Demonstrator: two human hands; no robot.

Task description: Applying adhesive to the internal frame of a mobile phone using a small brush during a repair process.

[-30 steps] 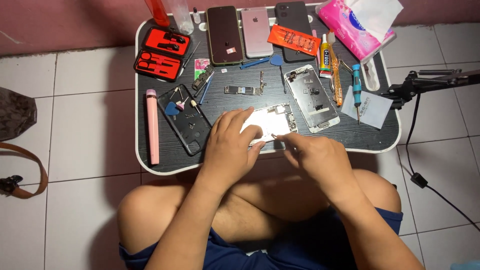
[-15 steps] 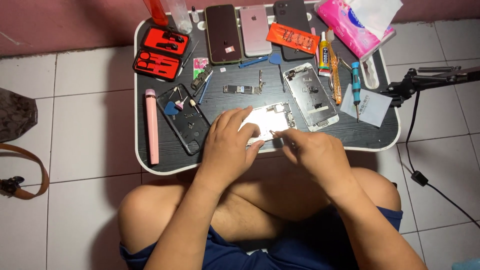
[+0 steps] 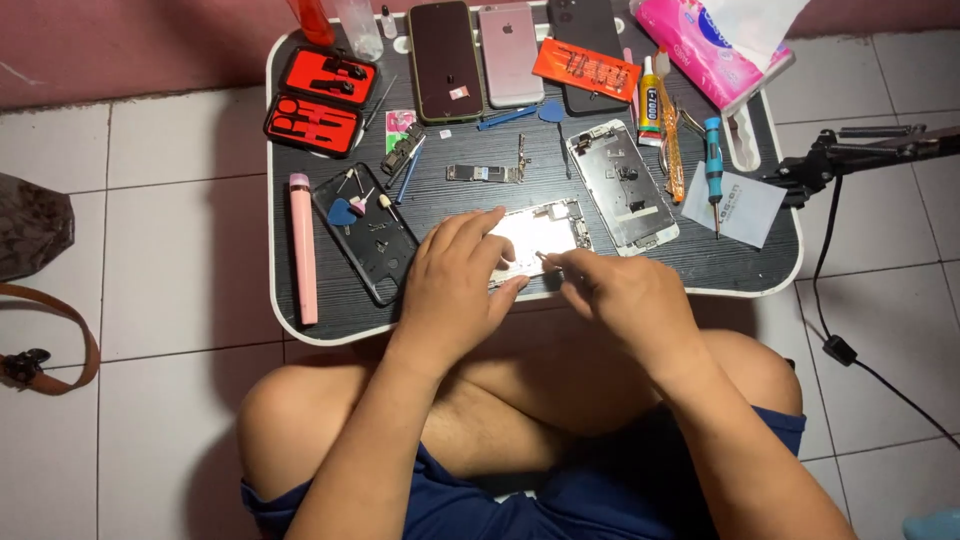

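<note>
Head view: small black tray table (image 3: 330, 310) with white rim, set on white floor tiles (image 3: 150, 200), pinkish-red wall (image 3: 120, 40) along the top edge. Bare crossed legs and blue shorts (image 3: 560, 500) below the table. Brown bag with strap (image 3: 30, 240) on the floor far left; black stand arm (image 3: 860, 150) and cable at right.

On the table: open red tool case (image 3: 322, 98) back left, pink stick-shaped tool (image 3: 303, 245) along the left side, black phone case (image 3: 365, 230) holding small picks. Back row: dark phone (image 3: 443, 58), pink phone (image 3: 510, 52), orange packet (image 3: 585, 68), pink tissue pack (image 3: 710, 45) at the corner. Glue tube (image 3: 650, 100), blue screwdriver (image 3: 713, 150), white paper (image 3: 733, 203) at right. Bare phone frame (image 3: 622, 185) right of centre, small circuit board (image 3: 483, 173) mid-table.

Opened phone (image 3: 540, 232), white inside, lying flat at the table's front edge, between both hands. Left hand (image 3: 455, 285) flat on its left part, fingers spread over it, thumb against the near edge, pinning it down, not wrapped around it. Right hand (image 3: 625, 300) just right of it, fingertips pinched together at the phone's near right edge; something thin seemingly in the pinch, too small to identify. Phone frame just beyond the right hand, not touching it.
</note>
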